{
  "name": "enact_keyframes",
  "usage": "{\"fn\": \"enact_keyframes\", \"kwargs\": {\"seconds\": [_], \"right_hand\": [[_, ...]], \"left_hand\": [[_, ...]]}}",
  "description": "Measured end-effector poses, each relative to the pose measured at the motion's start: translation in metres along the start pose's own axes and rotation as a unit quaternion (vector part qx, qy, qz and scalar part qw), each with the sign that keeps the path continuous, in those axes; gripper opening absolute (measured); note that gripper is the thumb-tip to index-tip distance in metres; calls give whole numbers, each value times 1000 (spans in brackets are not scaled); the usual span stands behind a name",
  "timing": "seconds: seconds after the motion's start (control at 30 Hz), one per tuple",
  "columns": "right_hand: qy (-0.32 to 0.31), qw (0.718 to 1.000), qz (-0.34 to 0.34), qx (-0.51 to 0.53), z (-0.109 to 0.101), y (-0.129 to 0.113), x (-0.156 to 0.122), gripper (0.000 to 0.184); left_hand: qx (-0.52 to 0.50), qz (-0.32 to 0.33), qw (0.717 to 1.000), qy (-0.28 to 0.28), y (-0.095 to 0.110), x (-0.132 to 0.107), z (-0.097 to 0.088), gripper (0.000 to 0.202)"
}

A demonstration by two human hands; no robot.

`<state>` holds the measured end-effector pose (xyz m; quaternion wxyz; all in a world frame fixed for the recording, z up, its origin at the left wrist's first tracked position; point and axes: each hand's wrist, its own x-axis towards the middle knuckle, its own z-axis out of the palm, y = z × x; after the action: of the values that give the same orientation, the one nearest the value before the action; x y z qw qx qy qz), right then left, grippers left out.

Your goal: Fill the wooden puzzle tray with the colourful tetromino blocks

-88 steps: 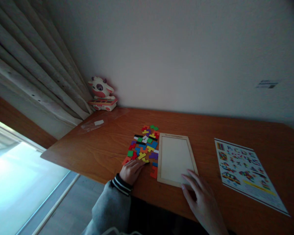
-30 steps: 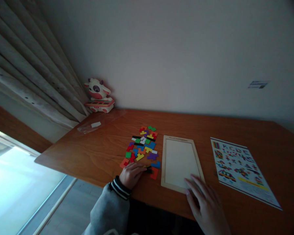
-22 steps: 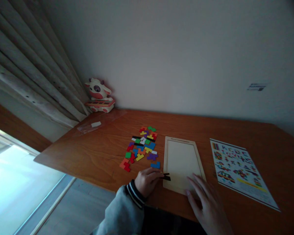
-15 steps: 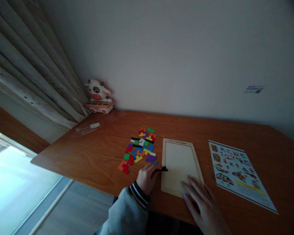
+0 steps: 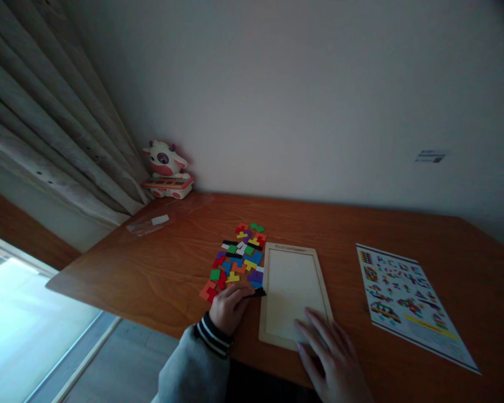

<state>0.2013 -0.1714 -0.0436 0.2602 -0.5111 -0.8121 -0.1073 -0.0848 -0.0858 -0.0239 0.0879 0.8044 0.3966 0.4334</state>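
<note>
- Moved since half a second ago: left hand (image 5: 230,305) and its black piece (image 5: 257,292) have drawn back from over the left rim of the tray (image 5: 292,247) to just outside it, beside the near end of the loose pieces (image 5: 240,257).
- Left hand: fingers closed on the black piece, pinching it at one end; the piece lies low over the desk (image 5: 172,263), whether touching it I cannot tell.
- Right hand (image 5: 330,355): flat, fingers spread, holding nothing, pressing on the near right corner of the tray.
- Tray: pale wooden frame, its bed bare, lying lengthwise away from me.
- Loose pieces: coloured flat shapes in a close cluster touching the tray's left side.
- Handling note, my judgement: keep the right hand's weight on the tray so it cannot slide; lift the black piece clear of the rim, turn it square to the frame, and seat it flush in a corner rather than mid-bed.
- Also on the desk: printed pattern sheet (image 5: 407,294) well to the right, cow toy (image 5: 166,168) and clear plastic bag (image 5: 149,224) at the far left by the curtain (image 5: 46,129).
</note>
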Motion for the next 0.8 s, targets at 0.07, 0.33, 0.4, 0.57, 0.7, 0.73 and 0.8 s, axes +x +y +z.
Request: {"fn": "enact_keyframes", "kwargs": {"seconds": [0.07, 0.33, 0.4, 0.57, 0.7, 0.73, 0.8], "right_hand": [[14, 1000, 10, 13, 0, 1, 2, 40], [38, 982, 61, 174, -8, -12, 37, 45], [6, 974, 61, 220, -10, -13, 49, 43], [-41, 945, 81, 314, -16, 7, 86, 35], [-34, 898, 145, 414, -14, 30, 124, 26], [-28, 893, 152, 422, -12, 36, 131, 26], [-14, 889, 168, 426, -3, 46, 142, 30]], "left_hand": [[-20, 26, 999, -14, 3, 0, 1, 18], [-92, 42, 993, -60, 22, 6, 6, 20], [-114, 35, 991, -64, 29, 14, 6, 18], [-125, 62, 986, -89, 32, 56, 5, 17], [-171, 42, 982, -74, 19, 95, 21, 16], [-182, 22, 981, -62, 15, 102, 28, 19], [-204, -22, 978, -35, 6, 112, 44, 31]]}}
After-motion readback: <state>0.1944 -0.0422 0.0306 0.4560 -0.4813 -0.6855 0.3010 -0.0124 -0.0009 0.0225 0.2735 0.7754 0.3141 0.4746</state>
